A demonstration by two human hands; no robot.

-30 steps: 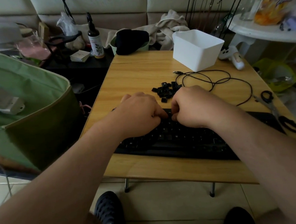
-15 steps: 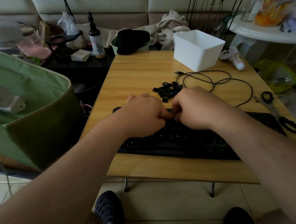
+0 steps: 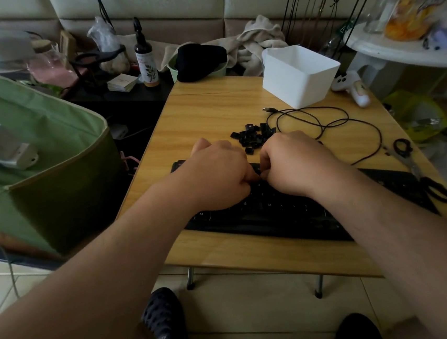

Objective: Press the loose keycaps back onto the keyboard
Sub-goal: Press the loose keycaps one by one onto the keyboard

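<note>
Head view: a flat black computer keyboard (image 3: 288,206) is shown lying along the near edge of a low light-wood folding table (image 3: 211,115). The left hand (image 3: 217,175) and right hand (image 3: 295,162) are curled knuckle to knuckle over its upper middle rows; whether a keycap is pinched between the fingertips cannot be told. A pile of small loose black keycaps (image 3: 253,137) is seen just beyond the hands, so much of the task is judged unfinished. Empty key sockets are hidden by the hands.
</note>
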